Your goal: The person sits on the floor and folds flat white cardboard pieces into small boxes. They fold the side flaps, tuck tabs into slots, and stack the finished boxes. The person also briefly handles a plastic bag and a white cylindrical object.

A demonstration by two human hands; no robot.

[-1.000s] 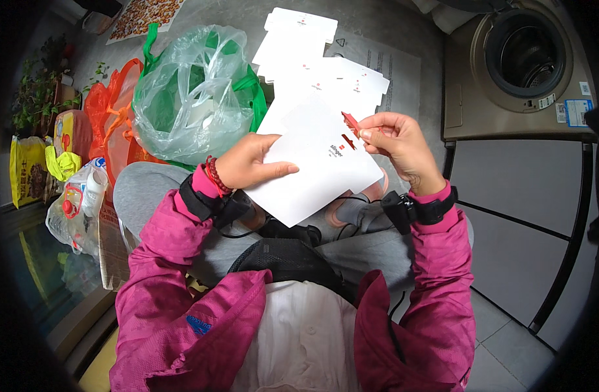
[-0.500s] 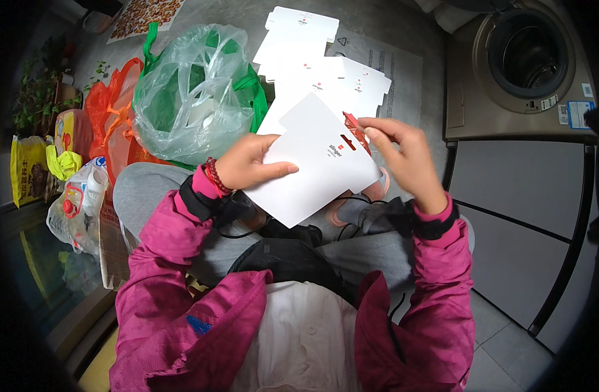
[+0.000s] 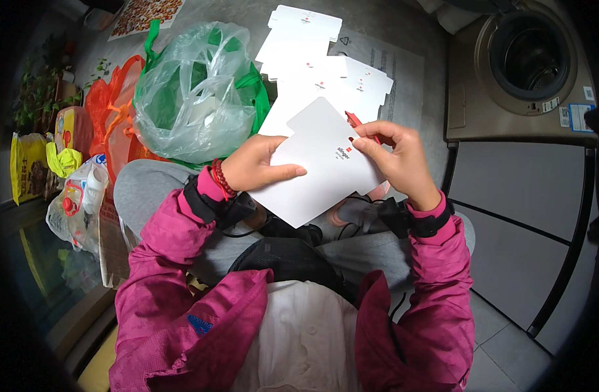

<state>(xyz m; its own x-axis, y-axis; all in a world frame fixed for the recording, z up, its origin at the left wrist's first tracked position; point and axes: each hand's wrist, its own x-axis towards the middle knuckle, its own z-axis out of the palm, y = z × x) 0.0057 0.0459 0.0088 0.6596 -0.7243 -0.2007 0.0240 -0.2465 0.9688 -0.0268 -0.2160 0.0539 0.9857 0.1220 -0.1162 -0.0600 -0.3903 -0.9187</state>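
A flat white cardboard packaging blank point(image 3: 306, 189), with a small red mark and a hang slot, is held tilted above my lap. My left hand point(image 3: 257, 163) grips its left edge, thumb flat on the face and fingers hidden behind. At the upper right side, my right hand point(image 3: 400, 153) pinches the blank near the slot with thumb and index finger. A small red piece point(image 3: 353, 119) shows just behind the blank, beside my right fingers; what it is I cannot make out. Beyond lie more white cardboard blanks point(image 3: 299, 39), overlapping on the floor.
At left stand a green bag with a clear plastic liner point(image 3: 188, 111), red plastic bags point(image 3: 103, 98), a clear bag with bottles point(image 3: 77, 209) and a yellow package point(image 3: 28, 170). A front-loading washing machine point(image 3: 466, 85) stands at right, door open, above grey panels point(image 3: 518, 189).
My right hand has come down and left onto the blank, covering part of the slot, where before it was at the red piece beside the edge. My left hand keeps its grip.
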